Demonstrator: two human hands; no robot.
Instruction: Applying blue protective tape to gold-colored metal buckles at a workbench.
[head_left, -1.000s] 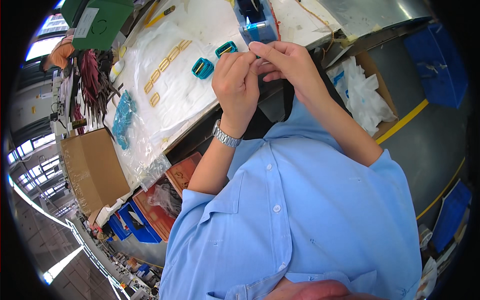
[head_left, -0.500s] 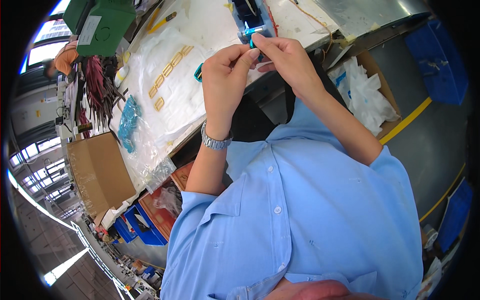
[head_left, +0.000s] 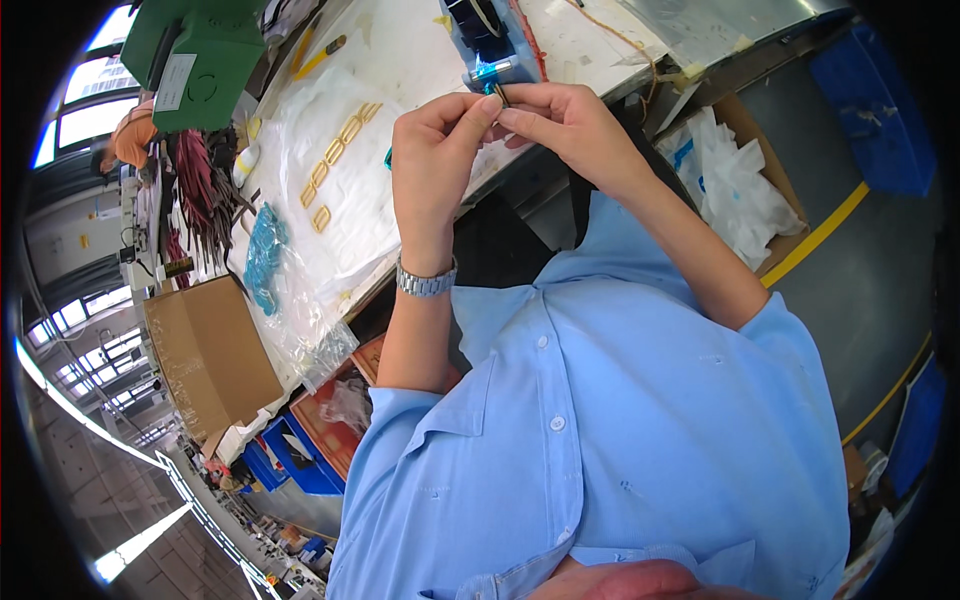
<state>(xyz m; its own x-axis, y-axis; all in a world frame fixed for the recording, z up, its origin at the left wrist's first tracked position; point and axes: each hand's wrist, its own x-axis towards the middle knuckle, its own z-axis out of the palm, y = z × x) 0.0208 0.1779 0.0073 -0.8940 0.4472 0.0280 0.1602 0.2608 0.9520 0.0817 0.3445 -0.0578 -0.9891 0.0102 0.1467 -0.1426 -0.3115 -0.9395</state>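
Observation:
My left hand [head_left: 440,145] and my right hand [head_left: 572,130] meet at the near end of a blue-grey tape dispenser [head_left: 522,68]. Fingertips of both are pinched together around a small brass-coloured metal buckle [head_left: 502,93], mostly hidden by the fingers. A bit of shiny teal film [head_left: 489,88] shows beside it, against the dispenser's end; whether it is stuck to the buckle I cannot tell. Several gold rectangular buckles [head_left: 338,150] lie in a slanting row on white plastic sheeting [head_left: 290,165]. Beside my left hand, the edge of a teal piece [head_left: 388,157] peeks out.
A blue bundle in clear plastic [head_left: 264,258] and a cardboard box [head_left: 215,350] sit at the left table edge. A green machine [head_left: 205,65] and yellow-handled cutter [head_left: 320,55] stand beyond. On the right, a carton holds white plastic bags [head_left: 735,185]. Another person [head_left: 130,135] is far left.
My hands have drawn slightly left, and the right fingers have come down from the dispenser's end to the left fingertips. Brass-coloured metal now shows between them. The view has shifted a little.

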